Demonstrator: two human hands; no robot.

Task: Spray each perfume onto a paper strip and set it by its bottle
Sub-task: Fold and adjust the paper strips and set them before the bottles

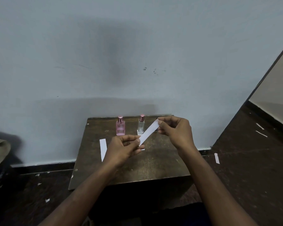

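Observation:
Both my hands hold one white paper strip [148,132] above the small brown table [162,160]. My left hand [122,148] pinches its lower end and my right hand [176,130] pinches its upper end. Behind the strip stand a pink perfume bottle [120,127] and a clear perfume bottle [141,124], both with rose caps on. A second strip [103,148] lies flat on the table left of my left hand. Another strip [139,132] lies in front of the clear bottle, mostly hidden by my left hand and the held strip.
The table stands against a pale blue wall [137,54]. Dark floor surrounds it, littered with paper scraps; one loose strip [216,158] lies on the floor at the right. A dark object behind my right hand is mostly hidden.

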